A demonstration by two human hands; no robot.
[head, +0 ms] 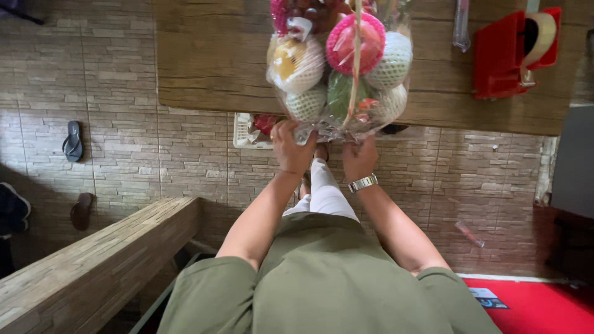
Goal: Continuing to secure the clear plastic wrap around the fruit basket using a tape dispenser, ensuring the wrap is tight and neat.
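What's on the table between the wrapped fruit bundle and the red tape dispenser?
In the head view, a clear plastic tube-like item lies on the wooden table between the wrapped fruit bundle and the red tape dispenser. The rest of that stretch is bare wood.

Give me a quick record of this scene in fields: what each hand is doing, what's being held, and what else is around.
left hand: grips the lower edge of the fruit bundle
right hand: grips the same edge; wristwatch on the wrist
fruit bundle: clear wrap, fruits in foam nets, at the wooden table edge
on table: red tape dispenser
below table: white basket
floor: sandals, red mat
left side: wooden bench
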